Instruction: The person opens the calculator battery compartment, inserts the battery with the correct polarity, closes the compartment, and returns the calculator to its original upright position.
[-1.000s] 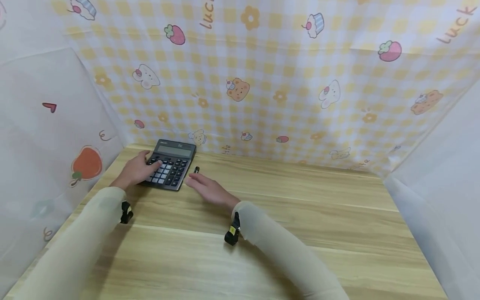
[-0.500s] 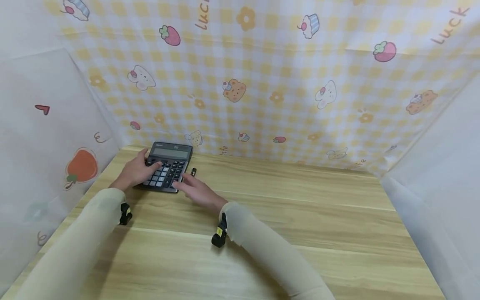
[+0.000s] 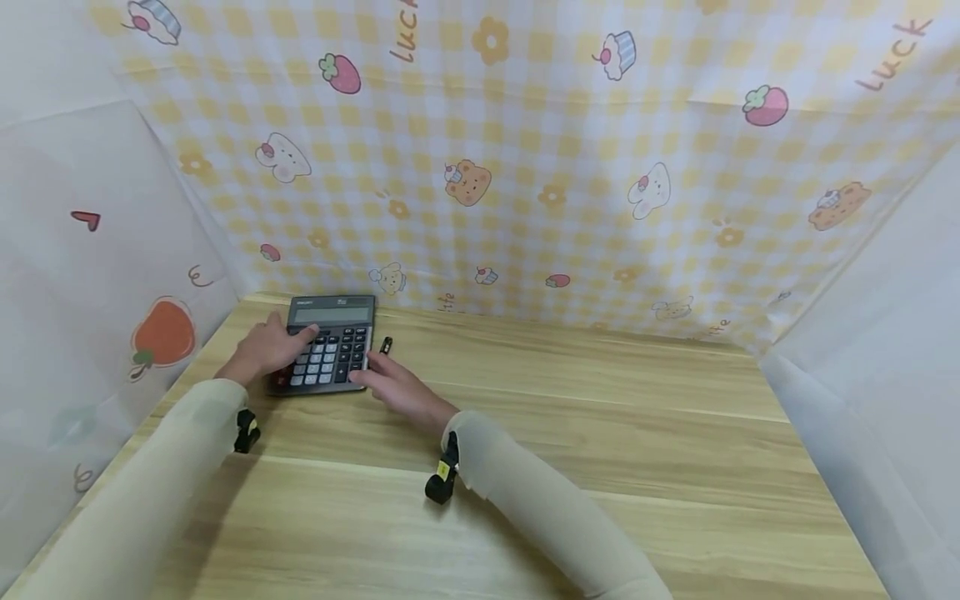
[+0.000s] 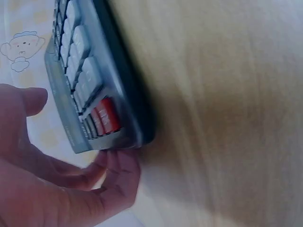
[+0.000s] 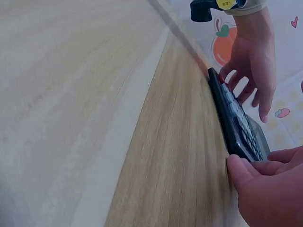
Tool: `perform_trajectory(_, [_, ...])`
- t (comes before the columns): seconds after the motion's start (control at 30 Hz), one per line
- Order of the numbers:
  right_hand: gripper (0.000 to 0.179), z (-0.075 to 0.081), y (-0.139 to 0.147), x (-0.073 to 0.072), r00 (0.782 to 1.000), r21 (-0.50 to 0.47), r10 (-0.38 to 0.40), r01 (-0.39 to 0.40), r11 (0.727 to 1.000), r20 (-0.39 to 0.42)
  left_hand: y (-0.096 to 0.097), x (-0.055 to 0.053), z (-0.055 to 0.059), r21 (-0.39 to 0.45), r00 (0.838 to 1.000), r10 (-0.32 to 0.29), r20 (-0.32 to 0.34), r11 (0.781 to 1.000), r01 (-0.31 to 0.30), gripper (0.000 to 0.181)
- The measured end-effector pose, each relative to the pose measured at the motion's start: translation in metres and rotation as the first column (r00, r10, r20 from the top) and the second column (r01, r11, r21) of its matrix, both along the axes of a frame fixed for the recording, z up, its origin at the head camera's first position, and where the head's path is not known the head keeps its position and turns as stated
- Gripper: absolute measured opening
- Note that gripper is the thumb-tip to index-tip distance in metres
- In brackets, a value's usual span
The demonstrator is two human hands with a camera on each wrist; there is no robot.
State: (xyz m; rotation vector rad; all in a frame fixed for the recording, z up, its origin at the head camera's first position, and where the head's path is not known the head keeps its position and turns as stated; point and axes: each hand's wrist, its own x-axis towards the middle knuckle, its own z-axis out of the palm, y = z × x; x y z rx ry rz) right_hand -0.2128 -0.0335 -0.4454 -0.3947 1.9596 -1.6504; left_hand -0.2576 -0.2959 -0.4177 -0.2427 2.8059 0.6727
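Note:
A dark grey desk calculator (image 3: 331,316) lies on the table's far left part, its display toward the patterned cloth. My left hand (image 3: 262,348) holds its left side. In the left wrist view, curled fingers (image 4: 118,177) meet the calculator's side by the red keys, while the thumb is raised over its face. At the calculator's right side, near the lower corner, is my right hand (image 3: 401,387). In the right wrist view its thumb (image 5: 240,171) rests at that corner and the other fingers lie along the adjoining edge, gripping it.
A small black stick-shaped object (image 3: 386,345) lies just right of the calculator, beyond my right fingers. Yellow checked cloth (image 3: 525,233) rises behind the wooden table (image 3: 600,400). White sheets (image 3: 60,333) hang at both sides.
My right hand has moved left onto the calculator. The calculator has turned from a slant to nearly straight and shifted slightly toward me. My left hand stays at its left side.

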Motion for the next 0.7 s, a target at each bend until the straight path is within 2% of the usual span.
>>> perform_trajectory(0.17, [0.074, -0.001, -0.001, 0.004, 0.999, -0.033, -0.007, 0.008, 0.999, 0.032, 0.001, 0.006, 0.009, -0.024, 0.993, -0.022, 0.117, 0.999, 0.025, 0.099])
perform_trajectory(0.27, [0.072, -0.002, 0.0, 0.005, 0.999, -0.048, 0.002, 0.0, 0.999, 0.04, -0.001, 0.01, 0.013, -0.005, 0.987, -0.046, 0.154, 0.999, 0.047, 0.101])
perform_trajectory(0.33, [0.071, -0.002, 0.002, 0.006, 0.999, -0.058, 0.014, -0.011, 0.998, 0.042, -0.003, 0.013, 0.014, 0.019, 0.984, -0.073, 0.16, 0.997, 0.071, 0.101])
perform_trajectory(0.4, [0.071, -0.002, 0.004, 0.006, 0.999, -0.058, 0.024, -0.022, 0.998, 0.044, -0.005, 0.015, 0.013, 0.082, 0.983, -0.082, 0.167, 0.994, 0.069, 0.1])
perform_trajectory(0.57, [0.075, -0.001, 0.009, 0.008, 0.998, -0.075, 0.047, -0.043, 0.996, 0.047, -0.009, 0.021, 0.01, 0.234, 0.981, -0.066, 0.184, 0.972, 0.021, 0.093])
perform_trajectory(0.7, [0.075, -0.001, 0.013, 0.009, 0.998, -0.089, 0.047, -0.043, 0.995, 0.048, -0.009, 0.025, 0.009, 0.226, 0.983, -0.053, 0.175, 0.974, 0.012, 0.087])
